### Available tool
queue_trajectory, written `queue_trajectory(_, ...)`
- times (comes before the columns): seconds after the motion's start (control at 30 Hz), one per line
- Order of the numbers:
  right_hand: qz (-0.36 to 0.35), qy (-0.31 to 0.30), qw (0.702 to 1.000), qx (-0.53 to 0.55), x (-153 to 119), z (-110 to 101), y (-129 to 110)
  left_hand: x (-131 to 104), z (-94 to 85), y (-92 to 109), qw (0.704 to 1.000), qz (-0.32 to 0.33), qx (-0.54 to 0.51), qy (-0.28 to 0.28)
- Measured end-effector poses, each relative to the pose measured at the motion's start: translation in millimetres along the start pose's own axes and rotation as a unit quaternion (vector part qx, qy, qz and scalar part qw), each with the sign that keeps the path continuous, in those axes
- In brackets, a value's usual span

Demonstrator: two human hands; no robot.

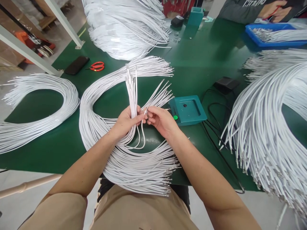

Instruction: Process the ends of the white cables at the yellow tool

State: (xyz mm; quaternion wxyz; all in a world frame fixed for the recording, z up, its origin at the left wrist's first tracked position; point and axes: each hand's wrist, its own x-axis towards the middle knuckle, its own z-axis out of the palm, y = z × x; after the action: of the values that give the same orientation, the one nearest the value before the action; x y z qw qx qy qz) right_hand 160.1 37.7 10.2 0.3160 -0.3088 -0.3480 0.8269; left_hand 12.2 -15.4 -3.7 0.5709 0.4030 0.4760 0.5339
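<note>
My left hand (128, 119) is closed round a small bunch of white cables (130, 91), whose ends stand upright above the fist. My right hand (159, 119) pinches the end of one white cable (144, 131) close beside the left fingertips; that cable loops down below the hands. Under both hands a large curved bundle of white cables (88, 105) lies on the table, its metal-tipped ends pointing right. Just right of my right hand sits a teal device (190, 110) with a green button (176, 118) and a recessed top.
Coiled white cables lie at left (55, 118) and right (259, 118), with a big pile (127, 28) behind. Red-handled scissors (97, 66) and a dark phone (76, 65) lie far left. Black cords (223, 156) trail rightward. A blue tray (259, 41) stands near another person's hands (275, 11).
</note>
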Motion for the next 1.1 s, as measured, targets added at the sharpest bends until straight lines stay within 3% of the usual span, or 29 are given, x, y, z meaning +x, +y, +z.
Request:
queue_trajectory(0.27, 0.008, -0.019, 1.0, -0.022, -1.4, -0.9, -2.3, -3.0, 3.2, -1.1, 0.998, 0.006, 0.048, -0.046)
queue_trajectory(0.6, 0.036, -0.085, 0.994, 0.051, -3.5, -6.0, -3.5, -2.4, -1.9, -0.9, 0.999, 0.023, 0.037, -0.009)
queue_trajectory(0.83, -0.081, 0.037, 0.993, -0.083, -9.2, -0.2, -5.3, -2.0, -2.0, -1.8, 0.998, 0.049, 0.033, -0.005)
queue_trajectory(0.97, -0.161, 0.109, 0.959, -0.207, -11.4, 2.9, -4.1, -2.1, -2.0, -3.6, 0.999, 0.045, 0.018, -0.014)
queue_trajectory(1.1, -0.192, 0.166, 0.92, -0.3, -9.0, 2.0, -0.5, -1.5, -1.8, -2.7, 1.0, 0.015, 0.003, -0.015)
